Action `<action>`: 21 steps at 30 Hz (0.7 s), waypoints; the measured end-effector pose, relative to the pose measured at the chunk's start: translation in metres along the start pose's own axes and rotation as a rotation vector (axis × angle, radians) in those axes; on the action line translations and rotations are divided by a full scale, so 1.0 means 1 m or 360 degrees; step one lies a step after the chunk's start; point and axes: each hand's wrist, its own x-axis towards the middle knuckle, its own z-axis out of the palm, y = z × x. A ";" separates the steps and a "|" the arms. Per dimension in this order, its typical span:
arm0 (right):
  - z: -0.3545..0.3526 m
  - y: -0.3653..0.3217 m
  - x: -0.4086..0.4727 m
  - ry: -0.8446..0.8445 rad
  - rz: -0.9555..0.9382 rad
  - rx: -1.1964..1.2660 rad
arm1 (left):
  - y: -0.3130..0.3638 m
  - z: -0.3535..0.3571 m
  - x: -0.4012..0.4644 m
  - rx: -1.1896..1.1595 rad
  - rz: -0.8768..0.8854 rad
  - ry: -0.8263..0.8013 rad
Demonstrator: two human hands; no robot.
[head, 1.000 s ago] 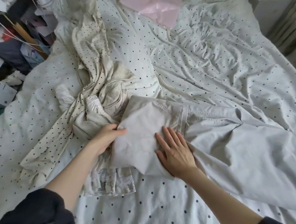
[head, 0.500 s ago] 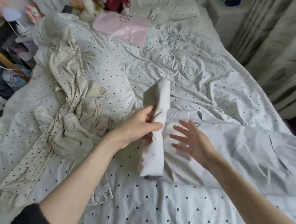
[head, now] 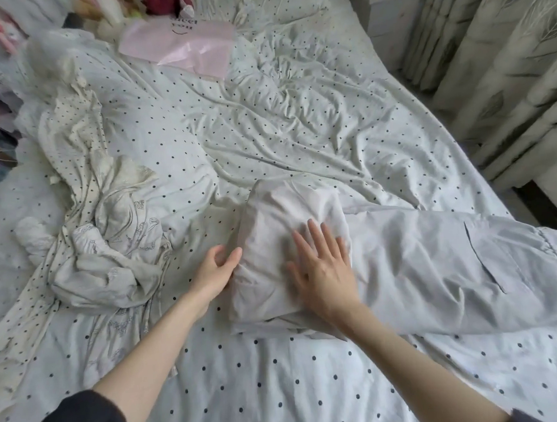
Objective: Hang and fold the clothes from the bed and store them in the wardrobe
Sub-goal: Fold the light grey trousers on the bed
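— What is pressed flat?
— A pale grey cotton garment (head: 402,262), half folded on the dotted white bedsheet (head: 312,386), by the right hand (head: 322,273).
— And the left hand (head: 217,272)?
— Its folded edge is touched.

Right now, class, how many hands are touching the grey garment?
2. The left hand touches its folded left edge; the right hand lies flat on top of the grey garment.

Beyond our fingertips (head: 310,223) we see bare dotted bedsheet (head: 299,138). Left of them, a crumpled clothes heap (head: 111,239) blocks passage.
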 end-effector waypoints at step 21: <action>-0.012 -0.076 0.030 -0.0587 0.0191 0.1592 | 0.101 -0.066 -0.044 -0.0062 0.0534 -0.0220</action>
